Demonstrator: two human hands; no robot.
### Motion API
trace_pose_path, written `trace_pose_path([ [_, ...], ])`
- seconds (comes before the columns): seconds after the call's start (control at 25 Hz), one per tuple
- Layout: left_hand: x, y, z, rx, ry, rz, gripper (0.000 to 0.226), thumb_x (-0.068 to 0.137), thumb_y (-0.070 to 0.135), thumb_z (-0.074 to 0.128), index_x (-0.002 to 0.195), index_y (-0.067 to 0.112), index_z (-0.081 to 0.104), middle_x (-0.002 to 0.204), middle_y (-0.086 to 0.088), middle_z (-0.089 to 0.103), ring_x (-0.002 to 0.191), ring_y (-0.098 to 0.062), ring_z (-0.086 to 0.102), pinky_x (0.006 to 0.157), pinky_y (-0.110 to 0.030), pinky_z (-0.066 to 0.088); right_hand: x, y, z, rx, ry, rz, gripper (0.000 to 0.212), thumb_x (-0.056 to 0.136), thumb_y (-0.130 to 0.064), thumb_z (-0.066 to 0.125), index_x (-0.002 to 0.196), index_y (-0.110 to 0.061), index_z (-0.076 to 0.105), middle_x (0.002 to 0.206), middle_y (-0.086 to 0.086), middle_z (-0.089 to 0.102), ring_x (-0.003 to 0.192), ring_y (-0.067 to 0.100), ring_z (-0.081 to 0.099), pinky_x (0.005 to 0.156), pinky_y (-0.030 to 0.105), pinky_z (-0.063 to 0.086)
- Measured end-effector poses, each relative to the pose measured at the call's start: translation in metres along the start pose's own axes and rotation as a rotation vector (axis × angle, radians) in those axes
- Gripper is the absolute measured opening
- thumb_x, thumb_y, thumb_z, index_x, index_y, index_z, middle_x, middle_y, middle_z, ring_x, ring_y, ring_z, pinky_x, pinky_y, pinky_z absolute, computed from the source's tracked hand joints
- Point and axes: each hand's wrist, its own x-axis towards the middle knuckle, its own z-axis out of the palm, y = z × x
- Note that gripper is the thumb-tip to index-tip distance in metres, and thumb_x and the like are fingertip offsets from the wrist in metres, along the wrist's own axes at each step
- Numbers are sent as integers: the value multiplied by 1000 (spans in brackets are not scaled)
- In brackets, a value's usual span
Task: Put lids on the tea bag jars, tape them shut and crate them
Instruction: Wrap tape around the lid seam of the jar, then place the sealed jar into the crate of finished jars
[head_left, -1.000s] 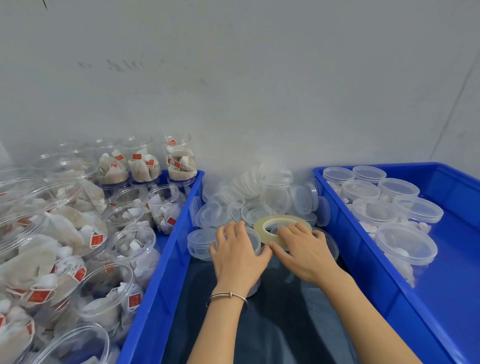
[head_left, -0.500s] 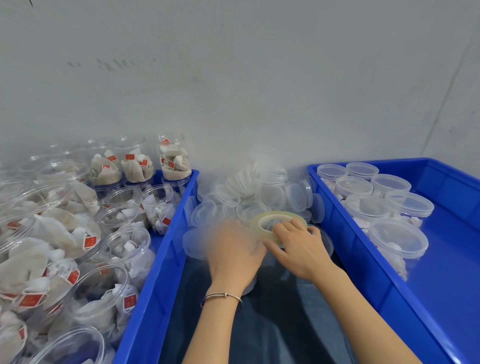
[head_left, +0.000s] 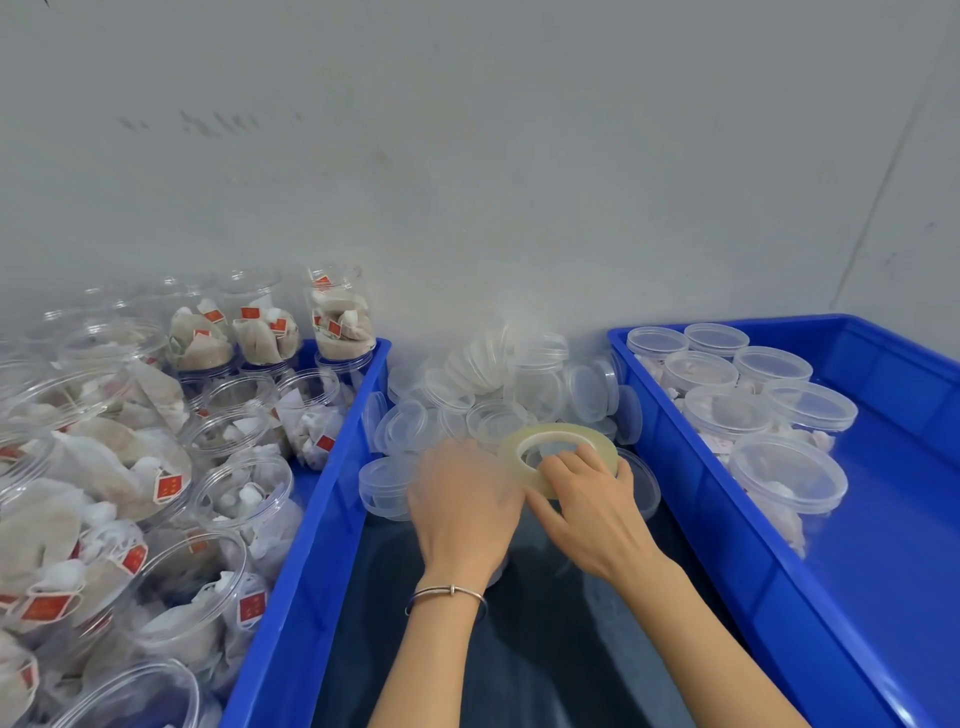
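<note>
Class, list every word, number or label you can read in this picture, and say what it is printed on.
None can be read.
Red tags on the tea bags in the open jars: print too small and blurred.
Roll of tape, lids, blue crate: no writing visible.

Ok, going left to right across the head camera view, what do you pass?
Open tea bag jars → left blue crate's wall → left hand → tape roll → right hand → right crate's wall → lidded jars.
</note>
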Motion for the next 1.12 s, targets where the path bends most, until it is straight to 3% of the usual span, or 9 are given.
trace_pose_path([
  [0.16, 2, 0, -3, -14, -25, 15, 62, 91, 50, 48, 142, 17, 33, 146, 2, 37, 136, -19, 27, 107, -40, 33, -7, -6, 3, 34, 9, 57, 28, 98, -49, 35, 86, -24, 39, 87, -13, 43, 101, 15, 40, 95, 46, 31],
  [0.32, 7, 1, -5, -33, -60, 9, 62, 91, 50, 47, 142, 16, 34, 146, 0, 37, 136, -21, 26, 106, -43, 34, -8, -12, 0, 73, 49, 125, 31, 96, -46, 40, 84, -19, 50, 85, -11, 49, 100, 15, 42, 90, 45, 34],
  [0.52, 15, 5, -5, -63, -91, -8, 60, 91, 46, 50, 141, 16, 35, 143, -1, 39, 135, -23, 27, 105, -44, 35, -6, -18, -6, 119, 62, 196, 34, 94, -42, 43, 68, -19, 42, 69, -11, 39, 93, 16, 42, 87, 47, 36],
  [0.76, 22, 11, -2, -73, -120, -17, 53, 90, 42, 52, 134, 14, 40, 138, -4, 42, 131, -25, 31, 101, -44, 37, -8, -32, -20, 60, 11, 312, 34, 97, -44, 38, 77, -18, 47, 83, -6, 48, 103, 18, 46, 92, 49, 39],
  [0.84, 35, 1, -6, -95, -85, -143, 49, 93, 41, 47, 131, 10, 42, 136, -10, 44, 127, -29, 35, 96, -46, 40, -20, -36, -21, 189, 151, 251, 35, 94, -43, 42, 68, -19, 43, 76, -4, 50, 91, 23, 49, 80, 45, 43],
  [0.92, 57, -23, -16, -265, -87, -357, 52, 94, 42, 47, 131, 6, 43, 134, -16, 47, 124, -34, 40, 94, -46, 39, -39, -37, -21, 282, 424, 95, 33, 89, -43, 43, 64, -21, 37, 67, -8, 47, 75, 23, 46, 66, 40, 40],
  [0.96, 61, -35, -18, -359, -96, -396, 54, 93, 42, 50, 132, 6, 43, 134, -16, 49, 123, -35, 42, 95, -45, 38, -42, -32, -20, 257, 457, 69, 32, 89, -44, 42, 67, -21, 39, 69, -9, 48, 76, 23, 47, 67, 40, 39],
  [1.0, 59, -43, -17, -409, -88, -388, 55, 91, 42, 54, 133, 9, 43, 134, -14, 49, 123, -35, 42, 96, -43, 38, -36, -24, -16, 199, 412, 85, 31, 91, -44, 42, 72, -20, 43, 76, -7, 53, 82, 24, 48, 72, 42, 40],
  [1.12, 40, -45, -14, -516, -2, -326, 55, 84, 40, 65, 131, 19, 47, 134, -5, 49, 123, -28, 40, 98, -41, 38, -7, -19, 7, -10, -30, 208, 31, 98, -47, 36, 99, -19, 50, 114, -1, 56, 114, 22, 42, 97, 48, 37],
])
